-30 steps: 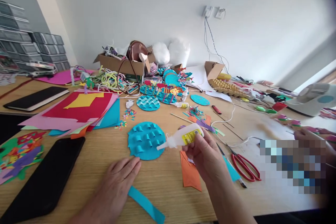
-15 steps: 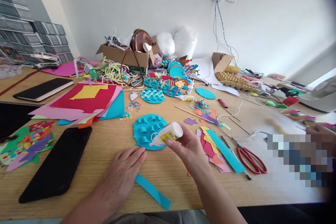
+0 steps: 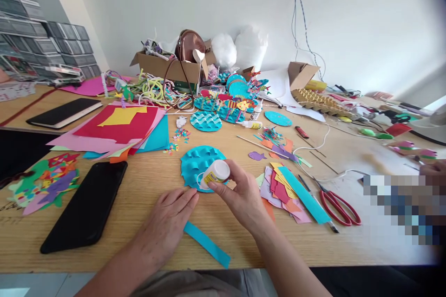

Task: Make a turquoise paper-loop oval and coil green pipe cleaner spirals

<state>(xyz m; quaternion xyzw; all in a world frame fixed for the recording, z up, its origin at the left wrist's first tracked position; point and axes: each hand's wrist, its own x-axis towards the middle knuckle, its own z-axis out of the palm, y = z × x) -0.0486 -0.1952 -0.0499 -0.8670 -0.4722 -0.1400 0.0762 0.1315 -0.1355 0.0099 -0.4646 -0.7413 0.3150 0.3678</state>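
Blue round paper disc with curled strips (image 3: pixel 195 160) lies on the wooden table (image 3: pixel 146 253) in the head view, its four-o'clock side hidden by a white glue bottle with a yellow label (image 3: pixel 216 172). Tipped nozzle-down, the bottle is clamped between the right hand's (image 3: pixel 242 197) thumb and fingers; its tip is hard to make out. The left hand (image 3: pixel 169 222) rests at the disc's seven-o'clock edge, fingers together, beside a narrow blue paper strip (image 3: pixel 209 245); whether it grips anything underneath, I cannot tell.
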